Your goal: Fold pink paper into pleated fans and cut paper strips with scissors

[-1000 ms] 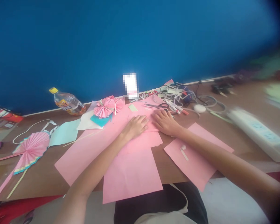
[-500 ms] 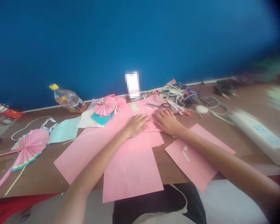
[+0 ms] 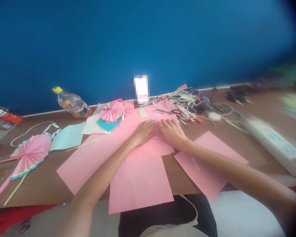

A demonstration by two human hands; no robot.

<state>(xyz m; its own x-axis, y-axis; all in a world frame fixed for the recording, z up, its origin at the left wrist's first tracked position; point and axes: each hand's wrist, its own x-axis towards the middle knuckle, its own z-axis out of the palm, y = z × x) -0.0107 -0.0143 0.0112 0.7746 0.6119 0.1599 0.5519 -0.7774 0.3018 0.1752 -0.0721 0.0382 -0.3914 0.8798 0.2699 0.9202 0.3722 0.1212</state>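
My left hand (image 3: 144, 132) and my right hand (image 3: 172, 131) are close together over the stacked pink paper in the middle of the table. Their fingers are bent and pressed together on a pink sheet (image 3: 151, 144), at what looks like a folded edge. Both thumbs and most of the held edge are hidden beneath the hands. Another pink sheet (image 3: 140, 187) lies under it and juts over the table's front edge. Just beyond my right hand are scissors (image 3: 171, 112). A small pale yellow paper piece (image 3: 142, 113) lies beyond my left hand.
Folded pink paper rosettes (image 3: 112, 111) and a pleated pink fan (image 3: 34, 151) lie to the left, near a yellow-capped bottle (image 3: 74, 103). At the back right is a tangle of paper strips and cords (image 3: 187, 100). A white power strip (image 3: 273, 141) stands at the right.
My hands have come closer together, the right one moving left and nearer to me. Their flatter, spread fingers have bent in on the pink sheet, whose near edge has moved away from me.
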